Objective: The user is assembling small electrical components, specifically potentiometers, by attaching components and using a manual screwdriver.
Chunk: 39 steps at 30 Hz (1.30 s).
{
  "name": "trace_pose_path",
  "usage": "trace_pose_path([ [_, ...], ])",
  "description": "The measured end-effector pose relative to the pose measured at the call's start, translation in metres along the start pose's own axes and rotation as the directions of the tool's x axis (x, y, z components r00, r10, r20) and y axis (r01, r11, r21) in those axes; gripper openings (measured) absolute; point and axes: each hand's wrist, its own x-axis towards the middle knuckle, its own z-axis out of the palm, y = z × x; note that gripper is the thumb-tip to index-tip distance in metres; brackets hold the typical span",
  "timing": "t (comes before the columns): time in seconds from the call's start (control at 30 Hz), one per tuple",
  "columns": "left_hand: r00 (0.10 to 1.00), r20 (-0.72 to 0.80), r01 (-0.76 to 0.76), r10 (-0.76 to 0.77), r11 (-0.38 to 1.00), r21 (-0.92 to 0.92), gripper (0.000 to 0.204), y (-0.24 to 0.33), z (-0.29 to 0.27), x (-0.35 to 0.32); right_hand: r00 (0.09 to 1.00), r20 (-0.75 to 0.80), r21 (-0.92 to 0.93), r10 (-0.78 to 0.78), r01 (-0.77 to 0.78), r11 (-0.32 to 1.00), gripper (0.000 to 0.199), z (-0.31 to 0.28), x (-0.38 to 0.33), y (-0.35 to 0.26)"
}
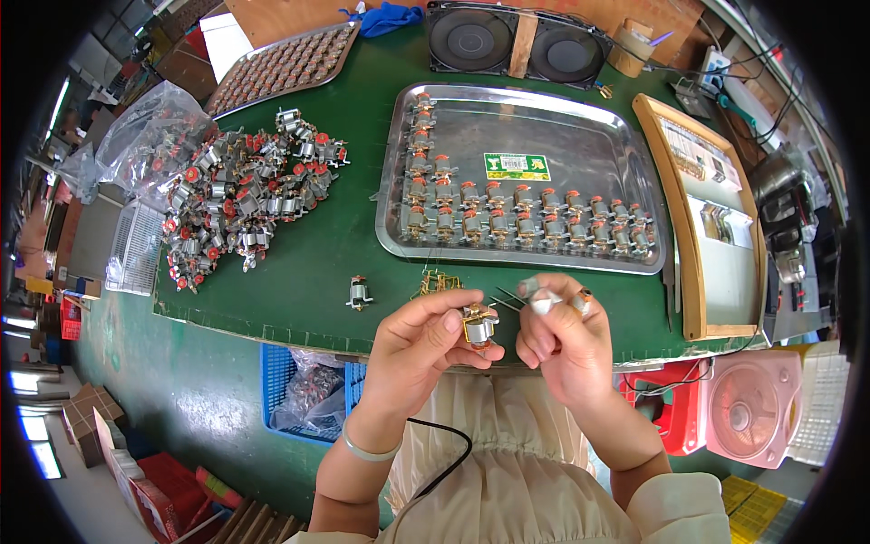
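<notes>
My left hand (421,340) pinches a small motor-like part (478,328) between thumb and fingers. It has a silver body, a brass-coloured frame and a reddish end. Close to its right, my right hand (566,340) is closed round tweezers (509,299), whose two thin prongs point left toward the part, apart from it. White covers wrap some of the right fingertips. Behind my left hand lies a little heap of brass-coloured frames (439,283). A single loose part (358,292) of the same silver kind stands on the green table to the left.
A steel tray (562,113) holds rows of these parts along its left and near sides. At left lies a large pile (249,190) beside a plastic bag (154,136). A filled tray (349,50), black twin fans (471,41) and a wooden-framed box (693,272) flank the table.
</notes>
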Motion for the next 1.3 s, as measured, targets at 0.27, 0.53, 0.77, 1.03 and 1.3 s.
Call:
trace_pose_path([
  [0.27,1.0,-0.007,0.004,-0.005,0.998,-0.057,0.024,0.0,-0.003,0.005,0.982,0.059,-0.575,-0.18,0.181,0.798,0.043,-0.021,-0.002,-0.016],
  [0.53,0.976,-0.19,-0.147,0.101,0.958,-0.247,0.019,-0.001,0.003,0.008,0.893,0.333,-0.578,-0.302,0.446,0.683,0.034,-0.012,-0.016,0.01],
  [0.77,0.959,-0.243,-0.206,0.145,0.946,-0.249,0.018,-0.007,0.004,0.013,0.866,0.341,-0.609,-0.366,0.5,0.616,0.034,-0.009,-0.013,0.024],
  [1.03,0.928,-0.284,-0.288,0.242,0.948,-0.132,0.019,-0.01,0.007,0.017,0.987,0.16,-0.273,0.036,0.009,0.962,0.034,-0.006,-0.016,0.012],
  [1.3,0.921,-0.258,-0.319,0.292,0.946,-0.065,0.019,-0.009,0.004,0.018,0.768,0.423,-0.723,-0.482,0.606,0.331,0.031,-0.002,-0.004,0.022],
])
